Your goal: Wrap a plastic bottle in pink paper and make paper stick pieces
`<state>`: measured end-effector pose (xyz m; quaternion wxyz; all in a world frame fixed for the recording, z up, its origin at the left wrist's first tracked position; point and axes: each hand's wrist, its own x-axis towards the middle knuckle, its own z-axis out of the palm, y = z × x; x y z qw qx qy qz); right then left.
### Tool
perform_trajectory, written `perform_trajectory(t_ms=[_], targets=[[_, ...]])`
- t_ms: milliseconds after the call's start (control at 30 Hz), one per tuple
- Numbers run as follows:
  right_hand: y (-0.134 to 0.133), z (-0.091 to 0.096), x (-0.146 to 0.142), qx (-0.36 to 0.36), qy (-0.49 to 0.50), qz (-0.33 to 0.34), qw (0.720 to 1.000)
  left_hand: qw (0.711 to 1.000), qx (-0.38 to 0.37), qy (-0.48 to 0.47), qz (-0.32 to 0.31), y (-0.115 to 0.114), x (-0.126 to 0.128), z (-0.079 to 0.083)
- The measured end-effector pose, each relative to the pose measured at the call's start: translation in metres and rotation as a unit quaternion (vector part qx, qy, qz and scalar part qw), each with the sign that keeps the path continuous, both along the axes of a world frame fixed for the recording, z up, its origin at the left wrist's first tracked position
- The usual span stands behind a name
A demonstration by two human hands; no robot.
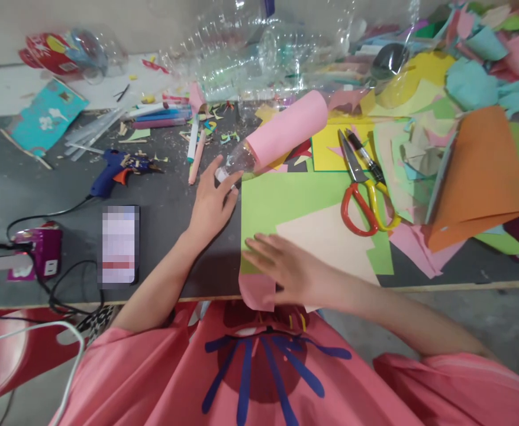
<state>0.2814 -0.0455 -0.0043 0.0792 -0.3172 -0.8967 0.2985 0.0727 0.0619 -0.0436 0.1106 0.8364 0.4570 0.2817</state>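
Observation:
A clear plastic bottle (pixel 240 155) lies on its side, its body wrapped in pink paper (pixel 292 127). My left hand (pixel 212 198) has its fingers around the bottle's neck end. Fingers stretched out and slightly blurred, my right hand (pixel 286 266) is over a light green sheet (pixel 281 192) at the table's front edge. Under or beside it a small pink paper piece (pixel 257 291) hangs over the edge; whether the hand touches it I cannot tell. A pale cream sheet (pixel 330 228) lies on the green one. Scissors with red and yellow handles (pixel 360 198) rest at its right.
A blue glue gun (pixel 108 171) and a phone (pixel 119 245) lie at left, with cables nearby. Markers (pixel 161 113) and paper scraps are scattered behind. Several clear bottles (pixel 281 50) stand at the back. Coloured paper (pixel 485 171) is heaped at right.

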Motion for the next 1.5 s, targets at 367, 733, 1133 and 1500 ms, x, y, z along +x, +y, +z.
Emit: perform_trajectory(t_ms=[367, 733, 1133, 1500], targets=[[-0.036, 0.006, -0.009, -0.097, 0.123, 0.028, 0.987, 1.000, 0.007, 0.020, -0.016, -0.006, 0.005, 0.002], [0.055, 0.007, -0.002, -0.415, 0.386, -0.339, 0.751, 0.997, -0.017, -0.069, -0.002, -0.006, 0.004, 0.014], [0.079, -0.026, 0.011, -0.366, 0.403, -0.395, 0.740, 0.958, -0.217, -0.185, -0.042, -0.028, 0.027, 0.013], [0.067, -0.028, 0.005, -0.382, 0.386, -0.284, 0.790, 0.910, -0.320, -0.263, 0.021, -0.026, 0.030, 0.021]])
